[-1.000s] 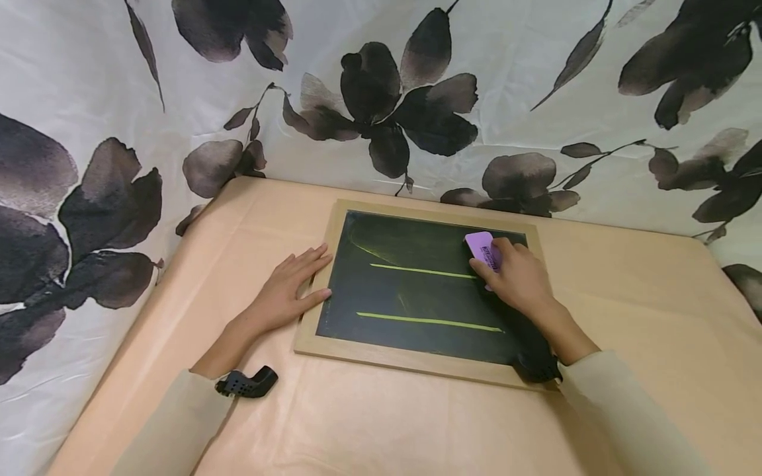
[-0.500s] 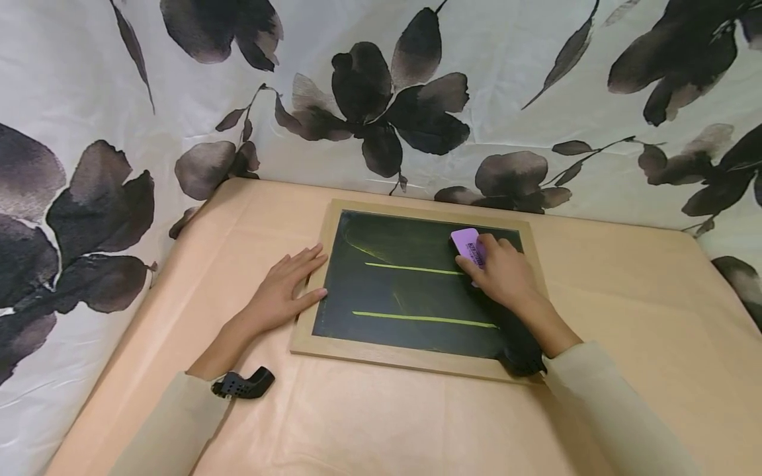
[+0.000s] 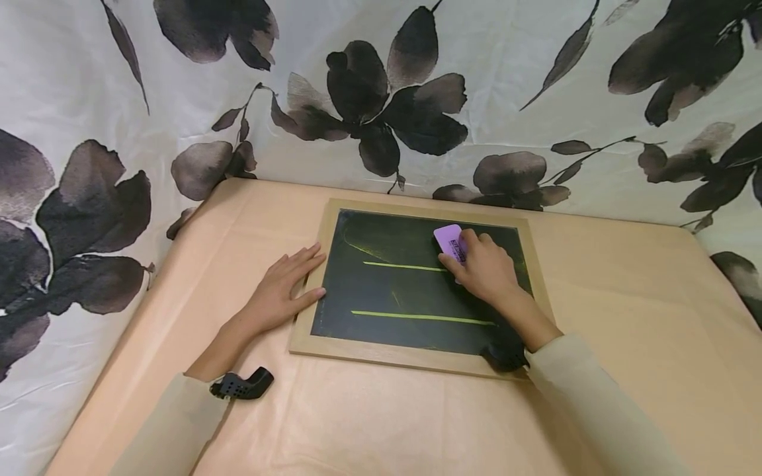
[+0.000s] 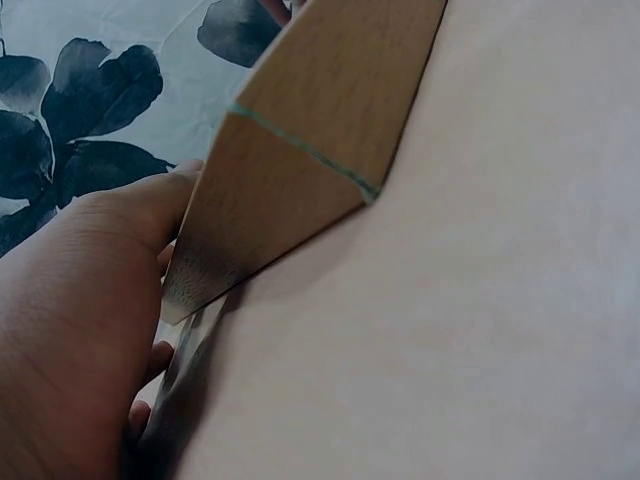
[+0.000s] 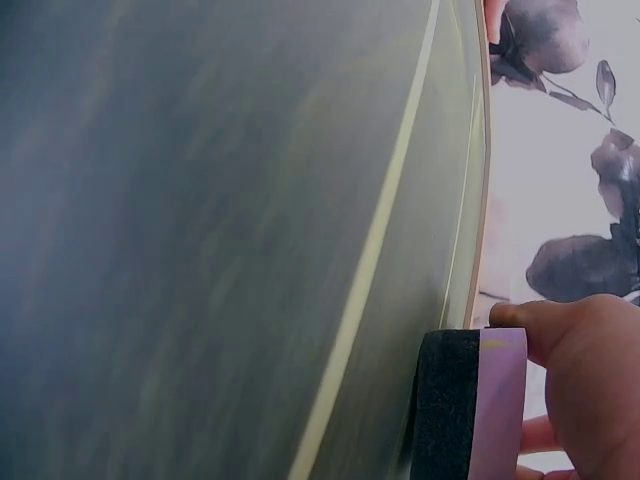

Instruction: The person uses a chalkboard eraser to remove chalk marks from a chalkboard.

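Observation:
A wood-framed chalkboard (image 3: pixel 381 297) lies on the table with two yellow chalk lines across it and faint yellow smears near its upper left. My right hand (image 3: pixel 487 268) grips a purple eraser (image 3: pixel 449 241), its dark felt side (image 5: pixel 447 400) against the board near the right part of the upper line. In the right wrist view, thumb and fingers hold the eraser's purple back (image 5: pixel 500 400). My left hand (image 3: pixel 280 291) rests with spread, straight fingers on the left side of the wooden frame (image 4: pixel 300 130); the left wrist view shows the frame's corner beside that hand.
A peach-coloured cloth (image 3: pixel 357 416) covers the table around the board. Behind and to the left hangs a white sheet with dark flowers (image 3: pixel 381 99). Black wrist cameras (image 3: pixel 243 383) sit on both wrists, the right one over the board's lower right corner.
My right hand has slid the eraser leftward across the upper part of the board. The left hand stays on the frame. The head view has shifted slightly.

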{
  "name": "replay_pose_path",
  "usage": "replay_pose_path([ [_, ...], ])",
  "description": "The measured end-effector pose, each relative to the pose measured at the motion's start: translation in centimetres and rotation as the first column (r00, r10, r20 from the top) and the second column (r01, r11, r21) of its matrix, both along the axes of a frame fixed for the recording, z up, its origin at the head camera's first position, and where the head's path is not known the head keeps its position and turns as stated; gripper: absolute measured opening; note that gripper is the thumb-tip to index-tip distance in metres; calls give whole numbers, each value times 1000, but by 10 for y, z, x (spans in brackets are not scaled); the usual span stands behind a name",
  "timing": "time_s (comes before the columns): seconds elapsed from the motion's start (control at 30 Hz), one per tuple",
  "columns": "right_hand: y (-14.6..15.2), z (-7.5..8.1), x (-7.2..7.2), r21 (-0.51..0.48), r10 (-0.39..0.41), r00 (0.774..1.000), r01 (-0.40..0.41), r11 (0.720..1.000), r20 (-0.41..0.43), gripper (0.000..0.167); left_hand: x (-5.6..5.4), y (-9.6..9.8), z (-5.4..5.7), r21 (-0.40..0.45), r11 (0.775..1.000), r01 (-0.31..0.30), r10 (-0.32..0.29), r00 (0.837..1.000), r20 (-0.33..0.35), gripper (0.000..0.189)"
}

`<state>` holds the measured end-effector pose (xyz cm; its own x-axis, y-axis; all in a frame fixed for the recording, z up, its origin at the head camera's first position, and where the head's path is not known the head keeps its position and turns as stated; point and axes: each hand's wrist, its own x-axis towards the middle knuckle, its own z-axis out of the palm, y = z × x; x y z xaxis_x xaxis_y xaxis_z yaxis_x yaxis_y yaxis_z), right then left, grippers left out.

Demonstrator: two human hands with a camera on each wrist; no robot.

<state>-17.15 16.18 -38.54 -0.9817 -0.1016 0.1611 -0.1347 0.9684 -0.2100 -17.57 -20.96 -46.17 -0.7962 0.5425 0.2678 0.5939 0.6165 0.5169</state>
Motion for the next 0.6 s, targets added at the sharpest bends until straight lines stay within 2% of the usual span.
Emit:
replay_pose_path([
  [0.33,-23,0,-6,9,24,1000,-24,1000,19,63,1,2,1,19,1000,4,-4,1000,-1,67],
  [0.6,-36,0,-9,9,36,999,-36,999,34,58,0,1,2,14,1000,2,-2,1000,-7,67],
])
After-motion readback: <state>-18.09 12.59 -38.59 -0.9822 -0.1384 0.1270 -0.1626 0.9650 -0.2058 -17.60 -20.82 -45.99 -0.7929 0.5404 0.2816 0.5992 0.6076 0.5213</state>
